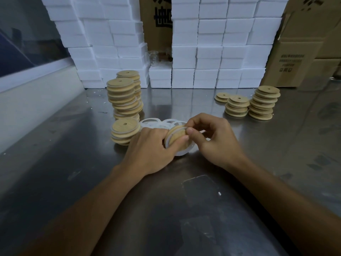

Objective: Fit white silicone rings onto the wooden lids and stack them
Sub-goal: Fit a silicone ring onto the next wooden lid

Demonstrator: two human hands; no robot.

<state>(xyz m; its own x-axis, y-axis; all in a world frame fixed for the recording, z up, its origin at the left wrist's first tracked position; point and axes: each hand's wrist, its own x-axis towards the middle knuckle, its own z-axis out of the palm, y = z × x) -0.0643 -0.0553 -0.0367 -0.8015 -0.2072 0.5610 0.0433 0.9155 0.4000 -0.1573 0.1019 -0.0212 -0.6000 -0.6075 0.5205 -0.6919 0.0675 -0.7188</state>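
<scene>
My left hand [149, 148] grips a round wooden lid [175, 136], tilted on edge just above the steel table. A white silicone ring [181, 151] hangs partly around that lid, and my right hand [212, 137] pinches the ring at the lid's upper rim. Loose white rings [153, 122] lie in a pile right behind my hands. A short stack of ringed lids [124, 131] stands to the left of my left hand. Taller ringed stacks [123, 97] rise behind it. Bare wooden lids [262, 105] sit in three stacks at the right.
White foam boxes [212, 52] form a wall along the back of the steel table [73, 172]. Cardboard cartons [304, 52] stand at the back right and in a gap at the centre. A pale wall runs along the left edge.
</scene>
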